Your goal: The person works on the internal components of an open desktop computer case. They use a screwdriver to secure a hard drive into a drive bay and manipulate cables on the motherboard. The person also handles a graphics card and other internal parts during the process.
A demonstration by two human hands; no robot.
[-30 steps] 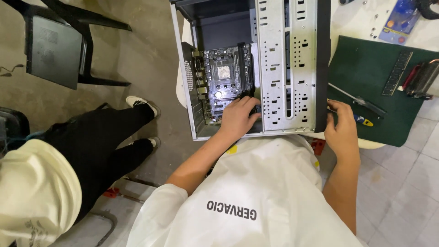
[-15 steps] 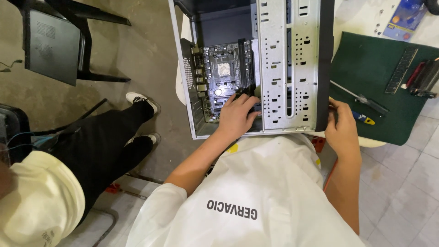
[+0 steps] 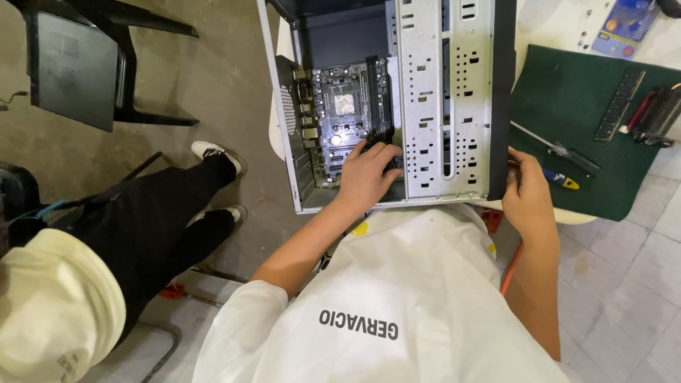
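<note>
Left hand (image 3: 369,174) fingers curled on motherboard (image 3: 340,120); right hand (image 3: 528,188) against case (image 3: 443,99)

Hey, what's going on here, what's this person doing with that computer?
A person in a white shirt is working on an open computer case lying on a table. The left hand reaches inside, fingers on the motherboard near its lower edge. The right hand grips the case's black front edge. A screwdriver lies on a green mat beside the case. Another person sits at left.
</note>
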